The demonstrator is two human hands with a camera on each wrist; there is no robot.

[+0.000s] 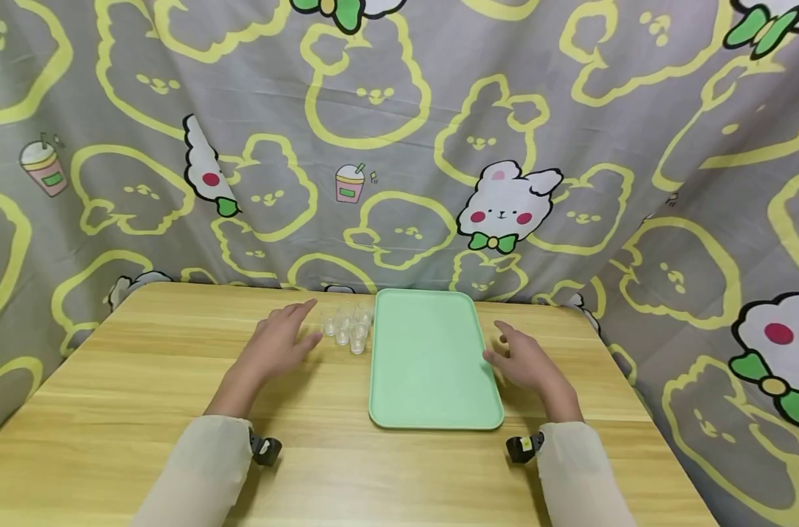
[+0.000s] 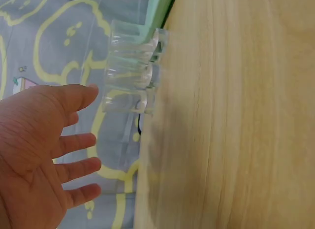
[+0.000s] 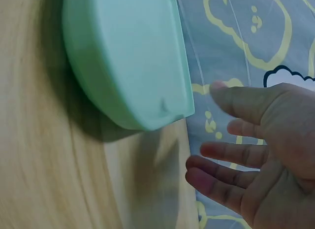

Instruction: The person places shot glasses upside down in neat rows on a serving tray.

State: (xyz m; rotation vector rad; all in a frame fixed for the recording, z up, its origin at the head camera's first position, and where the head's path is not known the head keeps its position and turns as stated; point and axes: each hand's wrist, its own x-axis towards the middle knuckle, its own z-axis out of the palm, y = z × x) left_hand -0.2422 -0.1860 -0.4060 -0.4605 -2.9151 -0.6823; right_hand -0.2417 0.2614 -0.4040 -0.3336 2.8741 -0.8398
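Several small clear glasses (image 1: 347, 327) stand upright in a cluster on the table, along the left side of a pale green tray (image 1: 432, 359). Just left of them hovers my left hand (image 1: 279, 342), fingers spread and holding nothing. In the left wrist view, the thumb of that left hand (image 2: 39, 150) points toward the nearest glass (image 2: 125, 100). By the tray's right edge is my right hand (image 1: 521, 357), its fingers loosely bent and nothing in them. The right wrist view has the right hand (image 3: 261, 145) beside a corner of the tray (image 3: 142, 66).
The wooden table (image 1: 143, 380) reaches back to a grey curtain (image 1: 274, 95) printed with yellow outlined animals. That curtain also runs down the right side. A small black wrist camera (image 1: 265, 449) sits at the left cuff, and another wrist camera (image 1: 522, 449) at the right.
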